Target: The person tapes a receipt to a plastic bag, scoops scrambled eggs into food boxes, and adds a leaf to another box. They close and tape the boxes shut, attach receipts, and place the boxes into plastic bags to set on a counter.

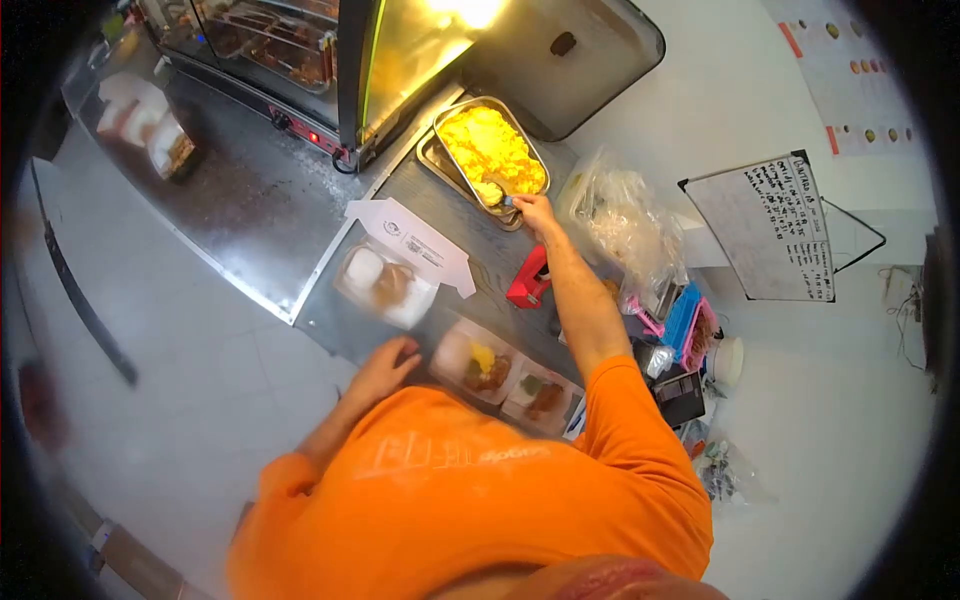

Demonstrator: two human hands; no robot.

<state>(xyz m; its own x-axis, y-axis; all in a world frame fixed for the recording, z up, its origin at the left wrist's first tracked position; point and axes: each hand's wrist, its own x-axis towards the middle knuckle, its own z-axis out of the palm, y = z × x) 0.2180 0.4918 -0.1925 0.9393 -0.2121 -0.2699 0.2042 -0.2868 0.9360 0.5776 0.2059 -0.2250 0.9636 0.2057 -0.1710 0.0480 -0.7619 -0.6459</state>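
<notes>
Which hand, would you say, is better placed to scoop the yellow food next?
Probably the right hand: it grips the utensil at the tray of yellow food, while the left hand sits farther away, holding nothing visible.

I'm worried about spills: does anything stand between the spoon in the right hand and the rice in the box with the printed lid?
Yes, the printed lid: opened toward the tray, it lies across the direct line from the spoon to the rice in this view.
</notes>
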